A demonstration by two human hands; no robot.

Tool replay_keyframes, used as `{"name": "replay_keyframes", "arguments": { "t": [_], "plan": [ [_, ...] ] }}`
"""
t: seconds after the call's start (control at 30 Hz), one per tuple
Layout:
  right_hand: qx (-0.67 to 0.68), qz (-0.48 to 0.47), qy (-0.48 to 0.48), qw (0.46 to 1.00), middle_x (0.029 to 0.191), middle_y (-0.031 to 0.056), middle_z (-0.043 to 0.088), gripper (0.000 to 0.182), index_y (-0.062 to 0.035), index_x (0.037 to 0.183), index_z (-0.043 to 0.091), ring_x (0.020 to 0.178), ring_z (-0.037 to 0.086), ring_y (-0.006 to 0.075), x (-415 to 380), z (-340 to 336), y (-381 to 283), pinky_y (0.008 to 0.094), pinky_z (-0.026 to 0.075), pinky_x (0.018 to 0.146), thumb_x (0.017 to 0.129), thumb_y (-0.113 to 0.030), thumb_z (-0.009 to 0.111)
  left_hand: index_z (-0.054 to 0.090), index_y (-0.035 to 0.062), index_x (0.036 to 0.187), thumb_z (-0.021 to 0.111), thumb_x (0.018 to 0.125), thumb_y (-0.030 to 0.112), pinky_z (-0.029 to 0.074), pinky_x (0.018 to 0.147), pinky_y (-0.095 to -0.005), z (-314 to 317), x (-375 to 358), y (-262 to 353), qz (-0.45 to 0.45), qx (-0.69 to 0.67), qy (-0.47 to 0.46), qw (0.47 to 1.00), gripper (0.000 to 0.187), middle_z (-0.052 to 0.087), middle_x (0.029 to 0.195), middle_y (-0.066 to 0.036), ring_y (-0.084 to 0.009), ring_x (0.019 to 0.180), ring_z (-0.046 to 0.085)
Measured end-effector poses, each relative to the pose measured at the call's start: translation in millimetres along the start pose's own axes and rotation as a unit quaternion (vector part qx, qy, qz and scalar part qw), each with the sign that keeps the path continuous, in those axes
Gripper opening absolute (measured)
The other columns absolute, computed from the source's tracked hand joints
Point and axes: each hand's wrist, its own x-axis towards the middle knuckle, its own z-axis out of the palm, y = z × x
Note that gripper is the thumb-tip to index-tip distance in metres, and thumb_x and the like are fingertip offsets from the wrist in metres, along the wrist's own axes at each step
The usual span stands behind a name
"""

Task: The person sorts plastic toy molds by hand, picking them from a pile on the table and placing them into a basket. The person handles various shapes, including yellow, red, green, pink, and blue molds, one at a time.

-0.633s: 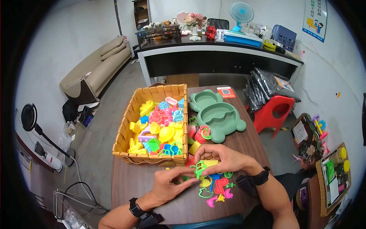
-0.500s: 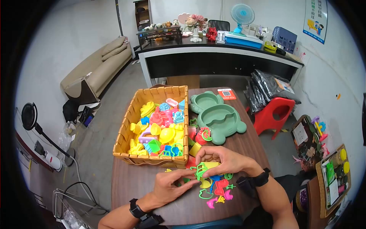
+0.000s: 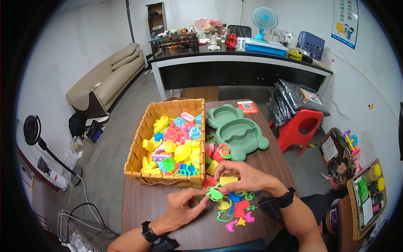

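A bright green plastic toy piece [image 3: 215, 193] with thin projecting parts is pinched at its left edge by the fingertips of my left hand [image 3: 184, 208]. My right hand [image 3: 247, 178] grips a yellow block [image 3: 228, 180], and its thumb meets the green piece's right side. Below the hands lie small flat toy shapes: a red cutter [image 3: 241, 208], a green outline cutter [image 3: 224, 216], a yellow ring-like piece [image 3: 224, 204] and a pink piece [image 3: 231, 226]. Parts of the pile are hidden under my right hand.
A woven basket [image 3: 135, 157] full of colourful plastic toys stands to the left. Behind the hands is a green bear-shaped divided plate [image 3: 240, 156], with a red QR card [image 3: 247, 107] beyond it. A red chair [image 3: 300, 130] holding black plastic packages stands right of the table.
The green piece has turned and shifted slightly down and left, now showing its flatter side. My left hand has drawn back a little, while my right hand still holds the yellow block.
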Motion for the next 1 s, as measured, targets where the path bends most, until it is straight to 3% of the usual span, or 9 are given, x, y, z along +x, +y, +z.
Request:
{"name": "replay_keyframes", "arguments": {
  "t": [0.27,0.33,0.43,0.47,0.5,0.63,0.87,0.93,1.0],
  "plan": [
    [-0.045,0.008,0.07,0.997,0.125,0.0035,0.078,0.028,-0.0027,0.133,0.071,0.12,0.072,0.0119,15.9,5.7,-0.9,0.034,0.059,0.109,0.116,-0.02,0.083,0.084,-0.0044,0.115,0.09,0.102,-0.005,0.059,0.059,-0.0255,-20.5,-5.2,-11.2,-0.05,0.011,0.126,0.991,0.015,0.087,0.086,-0.008,-0.0088,0.068,0.078],
    [-0.062,-0.004,0.077,0.995,0.126,0.0047,0.078,0.029,-0.002,0.135,0.071,0.12,0.072,0.0132,31.9,7.7,13.4,0.035,0.059,0.11,0.116,-0.02,0.082,0.078,-0.006,0.118,0.086,0.105,-0.007,0.06,0.056,-0.0257,-31.9,-7.9,-28.6,-0.036,0.028,0.127,0.991,0.015,0.086,0.086,-0.01,-0.0121,0.07,0.081],
    [-0.099,-0.009,0.063,0.993,0.13,0.0076,0.079,0.031,-0.0008,0.136,0.073,0.124,0.073,0.0157,53.3,12.9,18.4,0.0367,0.059,0.113,0.114,-0.019,0.083,0.064,-0.0016,0.115,0.082,0.11,-0.003,0.061,0.05,-0.0256,-42.2,-14.7,-59.1,-0.09,-0.053,0.205,0.973,0.019,0.084,0.087,-0.014,-0.0141,0.07,0.082],
    [-0.098,-0.007,0.064,0.993,0.13,0.0076,0.079,0.031,-0.0008,0.136,0.073,0.124,0.073,0.0157,61.2,15.6,23.3,0.0367,0.059,0.113,0.114,-0.019,0.083,0.064,-0.0016,0.115,0.082,0.11,-0.003,0.061,0.05,-0.0256,-47.9,-15.8,-67.0,-0.091,-0.054,0.204,0.973,0.019,0.084,0.087,-0.014,-0.0141,0.07,0.082],
    [-0.101,-0.025,0.068,0.992,0.131,0.008,0.079,0.031,-0.0009,0.136,0.073,0.125,0.073,0.0164,24.4,8.6,1.2,0.037,0.059,0.113,0.114,-0.019,0.083,0.063,-0.0007,0.113,0.082,0.112,-0.001,0.06,0.05,-0.0255,-31.0,-7.2,-28.7,-0.098,-0.069,0.201,0.972,0.019,0.084,0.088,-0.014,-0.0134,0.069,0.081],
    [-0.126,-0.056,0.064,0.988,0.131,0.0065,0.08,0.029,-0.002,0.137,0.073,0.125,0.073,0.0145,24.9,5.5,8.3,0.0364,0.059,0.112,0.114,-0.015,0.082,0.062,0.0006,0.11,0.081,0.115,0.005,0.059,0.049,-0.0254,-27.8,-1.8,-32.6,-0.139,-0.124,0.212,0.959,0.02,0.084,0.088,-0.014,-0.012,0.066,0.079],
    [-0.125,-0.035,0.053,0.99,0.133,0.0058,0.079,0.03,-0.0026,0.14,0.073,0.127,0.072,0.0139,15.1,-1.2,10.4,0.0357,0.057,0.114,0.114,-0.014,0.082,0.064,0.0004,0.107,0.083,0.113,0.001,0.059,0.05,-0.0245,-15.9,-2.4,-24.3,-0.123,-0.094,0.222,0.963,0.02,0.083,0.085,-0.013,-0.0122,0.068,0.081],
    [-0.126,-0.031,0.066,0.989,0.133,0.0041,0.078,0.032,-0.0029,0.141,0.072,0.127,0.071,0.0134,10.1,-5.0,14.1,0.0346,0.057,0.114,0.113,-0.012,0.082,0.066,0.0005,0.104,0.085,0.11,-0.001,0.058,0.051,-0.0247,-11.5,-3.4,-19.2,-0.113,-0.085,0.187,0.972,0.021,0.081,0.081,-0.011,-0.0121,0.067,0.081],
    [-0.113,-0.024,0.064,0.991,0.138,0.006,0.075,0.032,-0.0022,0.142,0.072,0.13,0.07,0.0165,4.2,-4.8,4.2,0.0362,0.058,0.113,0.111,-0.009,0.079,0.067,0.001,0.099,0.087,0.108,-0.003,0.057,0.052,-0.0245,-8.2,-1.6,-11.2,-0.097,-0.073,0.182,0.976,0.022,0.08,0.078,-0.009,-0.0116,0.063,0.079]
  ]
}}
